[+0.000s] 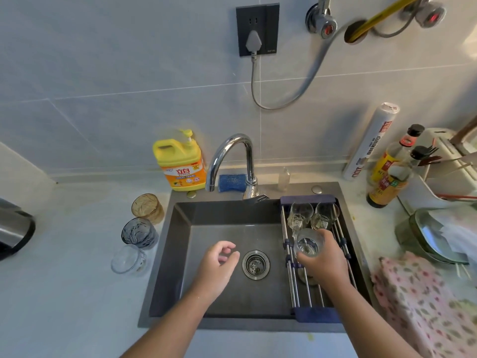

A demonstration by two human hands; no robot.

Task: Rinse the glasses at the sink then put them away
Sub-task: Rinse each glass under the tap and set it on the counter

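Both bare forearms entered from the bottom edge, cut off below the elbows. The left hand [219, 264] hung over the basin of the dark grey matte sink [180, 254], fingers loosely curled and holding nothing, just beside the round steel drain strainer [255, 264]. The right hand [325, 264] was wrapped round a clear smooth tumbler [308, 244], its mouth towards the camera, above the roll-up rack of steel rods [294, 288] spanning the sink's right side; whether the tumbler touched the rods could not be told. A round shape under the rods by the wrist was too hidden to make out. To the right, a crumpled pink floral cloth [423, 301] lay on the pale surface [64, 280]. At the rack's far end stood a pair of clear glasses [299, 215], side by side. Left of the sink, a clear glass [127, 259], a blue-grey patterned glass [139, 232] and an amber patterned glass [147, 208] formed a row. Behind rose a curved chrome tap [229, 156], with a blue sponge [232, 182] and a yellow plastic detergent bottle [180, 161] by the tiled wall.
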